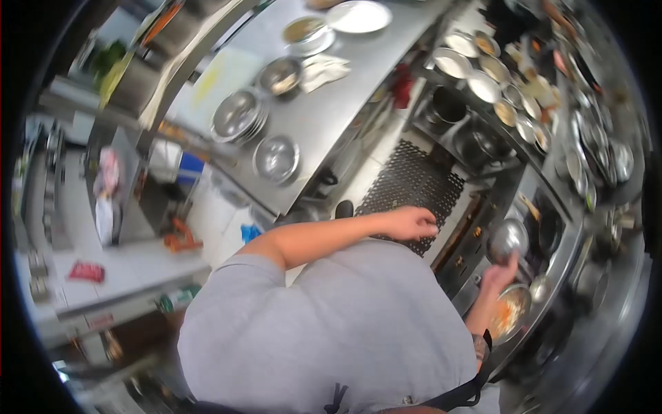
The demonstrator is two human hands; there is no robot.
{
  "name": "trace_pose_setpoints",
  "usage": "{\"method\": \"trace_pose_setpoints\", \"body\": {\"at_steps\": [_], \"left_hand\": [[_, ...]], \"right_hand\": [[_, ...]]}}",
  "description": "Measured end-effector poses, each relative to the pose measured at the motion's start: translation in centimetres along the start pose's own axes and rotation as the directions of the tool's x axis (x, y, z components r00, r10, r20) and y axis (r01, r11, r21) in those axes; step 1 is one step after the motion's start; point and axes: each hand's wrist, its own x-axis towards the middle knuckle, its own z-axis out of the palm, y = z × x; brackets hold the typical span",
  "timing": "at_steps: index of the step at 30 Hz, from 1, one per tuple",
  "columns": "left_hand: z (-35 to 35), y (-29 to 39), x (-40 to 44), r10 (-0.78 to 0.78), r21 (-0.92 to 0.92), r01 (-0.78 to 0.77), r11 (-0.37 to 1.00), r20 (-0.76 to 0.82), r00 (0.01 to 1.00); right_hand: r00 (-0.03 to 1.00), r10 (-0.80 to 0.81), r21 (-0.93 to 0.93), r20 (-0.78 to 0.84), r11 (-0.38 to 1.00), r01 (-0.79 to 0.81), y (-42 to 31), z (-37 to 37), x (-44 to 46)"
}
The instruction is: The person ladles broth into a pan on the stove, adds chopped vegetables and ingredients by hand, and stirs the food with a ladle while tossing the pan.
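Right hand [498, 277] is the working one, out at 3 to 4 o'clock of the view over the range [452, 277]; its fingers meet the near rim of a metal bowl [508, 239], at about 3 o'clock; motion blur there, so I can't tell whether the grip is clenched on the rim or just touching it; can't tell either whether the bowl rests on the range or is lifted.

Pan of food [509, 316] is at 4 o'clock, just beside the wrist and at 6 o'clock from the bowl; contents orange and pale pieces; dark pan [549, 224] sits at 2 o'clock from the bowl.

Left hand [412, 224] hangs near centre at 3 o'clock, over the black mat [414, 176]; grip released, fingers loosely curled, nothing visible in it.

Steel worktop [329, 127] runs from 10 to 12 o'clock; stacked bowls [236, 116] and a single bowl [276, 159] on it, well apart from both hands.

My read: the step in hand is bowl handling at the range, food already in the pan; next move calls for a sure hold on the rim, bowl level, wrist clear of the pan edge.
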Motion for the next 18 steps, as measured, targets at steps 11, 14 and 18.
{"method": "trace_pose_setpoints", "body": {"at_steps": [11,14,18], "left_hand": [[-6.7,-15.2,-20.9,-0.651,-0.68,-0.66,0.318,-0.663,0.369],[-10.5,-14.7,-22.9,-0.621,-0.637,-0.608,0.474,-0.731,0.283],[-14.6,-19.1,-23.0,-0.599,-0.565,-0.522,0.638,-0.791,0.124]], "right_hand": [[-0.666,-0.038,0.589,0.745,0.507,0.63,13.4,47.0,-27.5],[-0.693,-0.036,0.606,0.72,0.519,0.602,12.8,50.2,-31.1],[-0.541,-0.379,0.66,0.751,0.471,0.586,6.3,60.7,-36.5]]}}
